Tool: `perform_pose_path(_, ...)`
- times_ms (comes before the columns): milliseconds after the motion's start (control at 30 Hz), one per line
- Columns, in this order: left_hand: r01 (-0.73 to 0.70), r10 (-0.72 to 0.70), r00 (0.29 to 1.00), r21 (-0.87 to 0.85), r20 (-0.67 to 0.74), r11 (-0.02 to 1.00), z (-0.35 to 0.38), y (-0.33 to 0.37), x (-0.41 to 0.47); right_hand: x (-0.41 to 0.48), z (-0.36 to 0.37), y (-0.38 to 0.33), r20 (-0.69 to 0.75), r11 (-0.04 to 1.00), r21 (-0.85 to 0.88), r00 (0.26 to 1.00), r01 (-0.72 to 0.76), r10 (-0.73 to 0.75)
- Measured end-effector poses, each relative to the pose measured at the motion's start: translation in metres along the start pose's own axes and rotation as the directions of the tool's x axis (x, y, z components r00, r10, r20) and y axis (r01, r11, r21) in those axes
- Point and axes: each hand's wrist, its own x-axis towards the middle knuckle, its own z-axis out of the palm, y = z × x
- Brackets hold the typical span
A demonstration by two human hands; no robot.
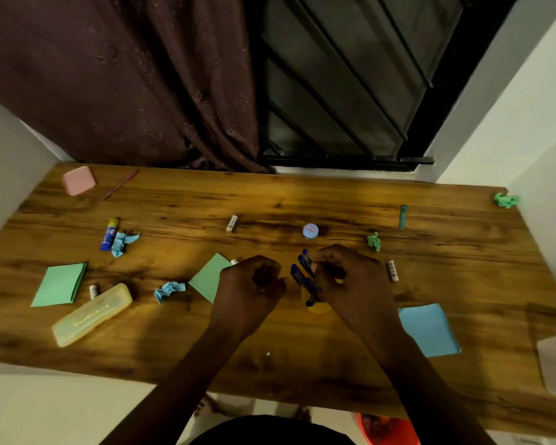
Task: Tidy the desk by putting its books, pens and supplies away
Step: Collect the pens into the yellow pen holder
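Note:
My right hand (347, 277) grips a bunch of blue pens (305, 277) over the middle of the wooden desk (270, 200); a yellow object (318, 306) shows under that hand. My left hand (254, 287) is curled into a fist just left of the pens, above a green paper pad (207, 277); I cannot make out anything in it. A yellow pencil case (92, 314) lies closed at the front left. A glue stick (109, 234) and a second green pad (60, 284) lie at the left.
Crumpled blue paper balls (169, 290) (122, 242) and green ones (374, 240) (506, 199) are scattered about. A pink eraser (78, 180), small white tubes (231, 223) (393, 270), a teal pen (402, 216), a round sharpener (310, 231) and a blue pad (427, 329) also lie here. An orange bin (389, 428) stands below the desk.

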Motion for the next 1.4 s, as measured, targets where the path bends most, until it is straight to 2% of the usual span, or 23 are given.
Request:
perform_pose_path(133,0.020,-0.019,0.996,0.010,-0.090,1.000,-0.029,-0.011,0.003,0.013,0.019,-0.030,-0.011,0.995,0.079,0.998,0.065,-0.064)
perform_pose_path(300,0.076,-0.065,0.973,0.043,-0.222,0.996,-0.080,-0.035,0.012,0.034,0.066,-0.069,0.057,0.983,0.070,0.983,0.168,-0.172)
perform_pose_path(433,0.072,-0.057,0.959,0.046,-0.277,0.996,-0.127,-0.066,0.024,0.050,0.113,-0.092,0.127,0.982,0.064,0.974,0.178,-0.185)
perform_pose_path(600,0.060,-0.048,0.949,0.029,-0.311,0.998,-0.184,-0.100,0.047,0.075,0.175,-0.119,0.148,0.983,0.018,0.972,0.183,-0.184)
perform_pose_path(733,0.075,-0.061,0.948,0.033,-0.312,0.997,-0.230,-0.132,0.074,0.095,0.214,-0.136,0.198,0.990,0.016,0.970,0.143,-0.143)
perform_pose_path(967,0.245,-0.238,0.935,-0.007,-0.263,0.970,-0.298,-0.216,0.151,0.126,0.279,-0.165,0.221,0.997,0.002,0.972,0.081,-0.079)
perform_pose_path(1167,0.283,-0.216,0.933,0.212,-0.289,0.936,-0.321,-0.282,0.222,0.136,0.312,-0.180,0.238,0.998,-0.017,0.970,0.055,-0.050)
perform_pose_path(1333,0.322,-0.263,0.931,0.235,-0.251,0.917,-0.325,-0.310,0.258,0.139,0.324,-0.180,0.222,1.000,-0.022,0.975,0.014,-0.009)
perform_pose_path(1400,0.311,-0.242,0.935,0.275,-0.260,0.910,-0.324,-0.318,0.266,0.140,0.326,-0.180,0.206,0.999,-0.030,0.979,0.012,-0.006)
